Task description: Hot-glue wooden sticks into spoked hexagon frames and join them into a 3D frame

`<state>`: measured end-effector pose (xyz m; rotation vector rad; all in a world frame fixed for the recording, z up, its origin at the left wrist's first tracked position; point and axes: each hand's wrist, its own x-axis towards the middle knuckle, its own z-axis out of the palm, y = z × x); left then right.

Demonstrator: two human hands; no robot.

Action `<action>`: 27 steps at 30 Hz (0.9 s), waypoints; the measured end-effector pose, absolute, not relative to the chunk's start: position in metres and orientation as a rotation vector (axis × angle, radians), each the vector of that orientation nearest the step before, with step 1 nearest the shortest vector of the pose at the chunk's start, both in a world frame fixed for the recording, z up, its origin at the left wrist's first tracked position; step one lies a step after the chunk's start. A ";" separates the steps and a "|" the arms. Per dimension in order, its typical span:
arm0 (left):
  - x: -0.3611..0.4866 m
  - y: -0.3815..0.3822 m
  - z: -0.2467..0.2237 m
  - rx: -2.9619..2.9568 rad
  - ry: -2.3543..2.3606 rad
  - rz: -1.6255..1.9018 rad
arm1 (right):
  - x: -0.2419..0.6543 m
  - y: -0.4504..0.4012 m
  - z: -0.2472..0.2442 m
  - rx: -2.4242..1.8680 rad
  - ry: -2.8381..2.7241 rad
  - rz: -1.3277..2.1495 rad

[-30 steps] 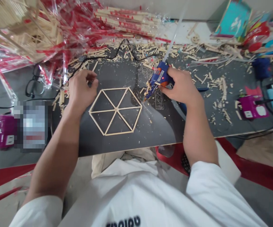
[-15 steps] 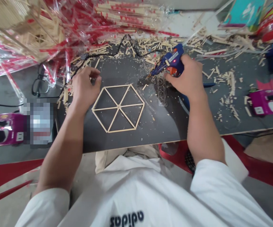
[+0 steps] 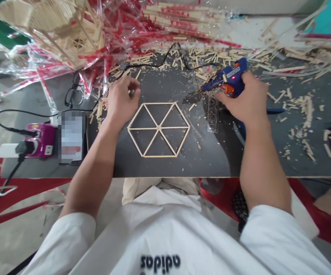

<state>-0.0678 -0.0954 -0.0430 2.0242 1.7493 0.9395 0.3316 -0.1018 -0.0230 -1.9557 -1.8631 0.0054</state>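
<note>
A flat hexagon of thin wooden sticks, with spokes meeting at its centre, lies on the dark tabletop. My left hand rests just beyond its upper left corner, fingers loosely curled and the thumb apart from them, with nothing visible between. To the right, my right hand is closed around the handle of a blue hot glue gun with an orange trigger. Its red light glows and its nozzle points left, low over the table. A clear embossed plastic strip lies below the gun. The right fingers are partly hidden.
Stick offcuts litter the right side and back. Plastic-wrapped stick bundles and a wooden stick model stand behind. At left are glasses, a phone and a purple power socket. A black cable crosses the back.
The camera view has swung left, so everything appears further right. Both hands keep nearly the same places relative to the hexagon and glue gun.
</note>
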 end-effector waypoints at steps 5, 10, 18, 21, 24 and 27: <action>-0.067 -0.096 -0.042 2.077 1.775 0.957 | 0.329 -0.102 -0.022 -1.967 -1.877 -0.009; -0.068 -0.094 -0.043 2.081 1.748 0.961 | 0.327 -0.102 -0.020 -2.002 -1.880 -0.016; -0.076 -0.092 -0.043 1.961 1.827 0.963 | 0.332 -0.098 -0.026 -1.993 -1.795 -0.028; -0.080 -0.088 -0.047 1.910 1.895 0.997 | 0.331 -0.097 -0.027 -2.014 -1.760 -0.019; -0.086 -0.083 -0.052 1.892 1.922 1.023 | 0.331 -0.096 -0.030 -2.022 -1.712 0.004; -0.091 -0.079 -0.056 1.944 1.933 0.983 | 0.333 -0.092 -0.037 -2.012 -1.652 0.032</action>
